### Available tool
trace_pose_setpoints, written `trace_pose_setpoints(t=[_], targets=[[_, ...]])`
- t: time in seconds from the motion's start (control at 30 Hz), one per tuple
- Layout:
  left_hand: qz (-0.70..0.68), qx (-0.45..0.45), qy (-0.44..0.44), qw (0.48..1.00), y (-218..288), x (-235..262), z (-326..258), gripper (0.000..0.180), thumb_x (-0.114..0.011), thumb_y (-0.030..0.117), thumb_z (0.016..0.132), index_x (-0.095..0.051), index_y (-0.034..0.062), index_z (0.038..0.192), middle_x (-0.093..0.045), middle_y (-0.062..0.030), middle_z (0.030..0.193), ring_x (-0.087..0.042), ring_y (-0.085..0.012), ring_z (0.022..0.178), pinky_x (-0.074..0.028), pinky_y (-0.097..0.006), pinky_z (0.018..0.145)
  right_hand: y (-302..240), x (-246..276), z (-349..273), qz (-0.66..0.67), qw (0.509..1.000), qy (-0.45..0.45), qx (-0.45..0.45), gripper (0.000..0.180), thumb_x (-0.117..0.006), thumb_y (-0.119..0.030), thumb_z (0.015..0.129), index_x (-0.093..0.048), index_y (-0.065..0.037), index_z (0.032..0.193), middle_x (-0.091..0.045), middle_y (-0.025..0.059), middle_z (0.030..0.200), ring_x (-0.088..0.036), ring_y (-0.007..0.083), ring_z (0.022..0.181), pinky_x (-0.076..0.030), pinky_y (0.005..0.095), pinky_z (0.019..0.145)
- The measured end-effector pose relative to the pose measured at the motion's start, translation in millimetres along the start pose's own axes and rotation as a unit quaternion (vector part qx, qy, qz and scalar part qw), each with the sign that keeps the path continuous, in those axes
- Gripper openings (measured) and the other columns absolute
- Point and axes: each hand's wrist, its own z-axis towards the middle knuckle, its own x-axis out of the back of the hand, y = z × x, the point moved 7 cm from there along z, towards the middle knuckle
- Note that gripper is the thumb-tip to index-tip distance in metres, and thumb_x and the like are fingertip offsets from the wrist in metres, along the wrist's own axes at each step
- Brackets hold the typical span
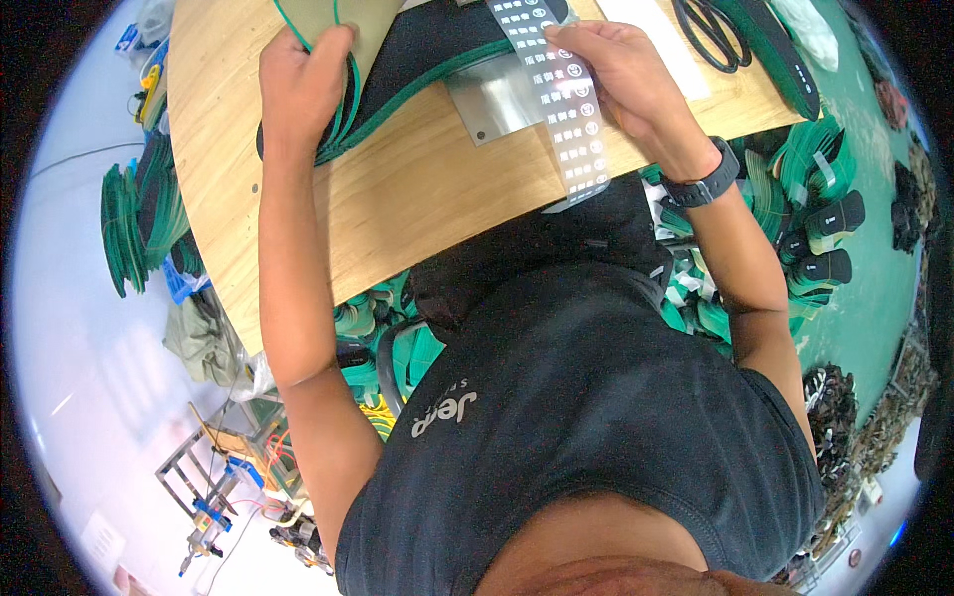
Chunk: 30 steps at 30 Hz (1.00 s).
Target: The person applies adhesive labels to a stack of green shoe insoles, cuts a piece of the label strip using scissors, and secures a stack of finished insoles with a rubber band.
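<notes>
At the top of the table my left hand point(306, 84) is closed round a tan panel point(373, 35) with a thin green cord or edging. Below it lies a black fabric piece point(437, 50) with a green border, its far part cut off by the picture's upper edge. My right hand point(626, 84), fingers pinched together, grips the side of a grey label strip point(571, 119) printed with rows of white marks. The strip hangs down over the table's near edge. Under it, next to the black piece, is a shiny metal plate point(502, 104).
The wooden table point(238, 214) has a curved left edge. At its far right are a white sheet point(656, 35), a coiled black cable point(714, 40) and a black, green-edged piece point(780, 65). Bundles of green and black pieces point(144, 214) lie around it on the floor.
</notes>
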Motion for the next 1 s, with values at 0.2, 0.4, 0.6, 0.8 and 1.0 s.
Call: trace_pose_setpoints(t=[0.2,0.4,0.6,0.8,1.0], targets=[[0.012,0.014,0.005,1.0,3.7,-0.1,-1.6,0.023,-0.058,0.02,0.076,-0.058,-0.0026,0.074,-0.053,-0.0006,0.063,-0.046,-0.0087,0.062,-0.041,-0.026,0.058,4.1,5.3,2.4,-0.029,0.999,0.002,-0.019,0.016,-0.059,-0.015,0.087,-0.062,0.0,0.081,-0.064,0.004,0.072,-0.059,0.0067,0.057,-0.046,0.0174,0.051],[0.014,-0.008,-0.03,0.999,8.6,-8.5,-8.8,0.022,-0.055,0.02,0.078,-0.059,-0.0018,0.077,-0.052,-0.0036,0.062,-0.046,-0.0097,0.063,-0.042,-0.027,0.059,4.7,0.5,2.6,-0.032,0.999,0.035,0.014,0.024,-0.062,-0.023,0.085,-0.063,-0.004,0.071,-0.057,-0.001,0.056,-0.044,0.0038,0.044,-0.031,0.0185,0.041],[0.185,-0.085,-0.15,0.968,31.3,-34.7,-15.7,0.033,-0.069,0.026,0.074,-0.061,0.0042,0.098,-0.063,-0.0155,0.083,-0.06,-0.0291,0.077,-0.047,-0.037,0.073,0.4,-1.1,-1.1,-0.056,0.997,0.056,0.019,0.03,-0.06,-0.028,0.086,-0.061,-0.005,0.067,-0.055,-0.0015,0.055,-0.044,0.0035,0.045,-0.031,0.0185,0.041],[0.258,-0.121,-0.176,0.942,44.2,-46.7,-19.2,0.047,-0.077,0.032,0.068,-0.06,0.007,0.105,-0.064,-0.016,0.095,-0.06,-0.034,0.087,-0.048,-0.04,0.078,-1.7,4.1,-2.4,-0.003,0.998,0.054,0.043,0.03,-0.059,-0.028,0.087,-0.061,-0.005,0.067,-0.055,-0.001,0.055,-0.046,0.0039,0.045,-0.033,0.0184,0.04],[0.245,-0.143,-0.157,0.946,35.5,-38.1,-15.3,0.035,-0.07,0.025,0.071,-0.06,0.0038,0.096,-0.064,-0.0172,0.081,-0.059,-0.0355,0.078,-0.047,-0.04,0.071,-12.3,-0.6,-11.6,0.002,0.996,0.043,0.075,0.021,-0.057,-0.019,0.087,-0.061,-0.002,0.076,-0.058,0.0008,0.062,-0.05,0.0064,0.05,-0.037,0.0206,0.043]])
